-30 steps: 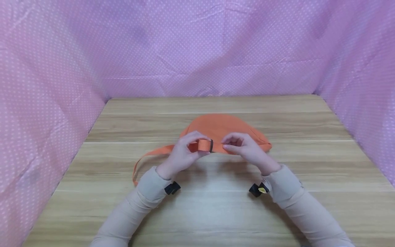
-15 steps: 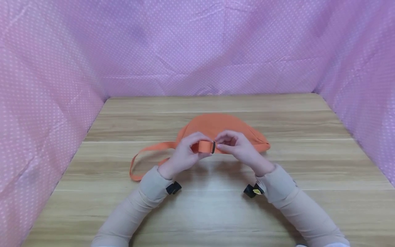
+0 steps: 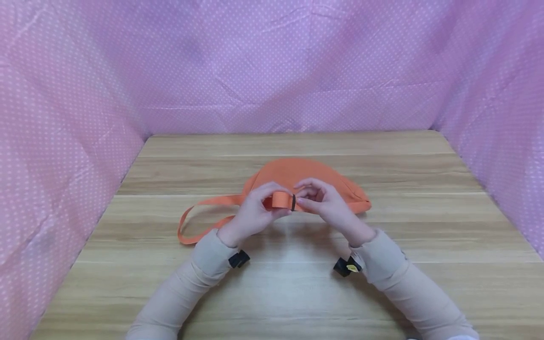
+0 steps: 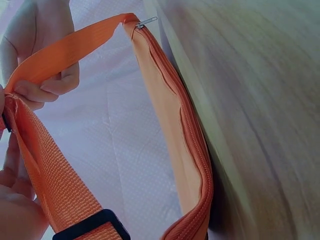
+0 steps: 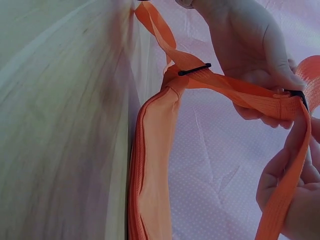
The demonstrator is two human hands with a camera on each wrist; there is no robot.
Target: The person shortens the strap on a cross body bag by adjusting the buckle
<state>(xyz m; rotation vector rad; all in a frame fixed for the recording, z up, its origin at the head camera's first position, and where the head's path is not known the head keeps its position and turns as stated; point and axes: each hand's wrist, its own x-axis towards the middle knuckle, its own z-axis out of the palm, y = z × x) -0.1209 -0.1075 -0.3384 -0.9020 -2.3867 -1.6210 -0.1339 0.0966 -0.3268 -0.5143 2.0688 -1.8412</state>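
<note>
An orange waist bag (image 3: 297, 172) lies on the table with its strap drawn up in front of it. My left hand (image 3: 252, 212) grips the doubled orange strap (image 3: 279, 199) beside a narrow black buckle (image 3: 293, 202). On the buckle's other side, my right hand (image 3: 331, 205) pinches the strap where it comes out, fingers curled. A second black slider (image 4: 92, 227) sits farther along the strap in the left wrist view. In the right wrist view, the left thumb presses close to the held buckle (image 5: 298, 95). The right fingertips are partly hidden by the strap.
A loose loop of the strap (image 3: 182, 226) lies on the wooden table (image 3: 280, 302), left of the bag. The zipper (image 4: 187, 120) runs along the bag's edge, its pull (image 4: 147, 21) at one end. Pink dotted cloth (image 3: 272, 66) walls the table's back and sides.
My right hand has moved left along the strap, up to the buckle. The left hand has stayed nearly in place. The loose strap loop at the left has shifted and spread wider.
</note>
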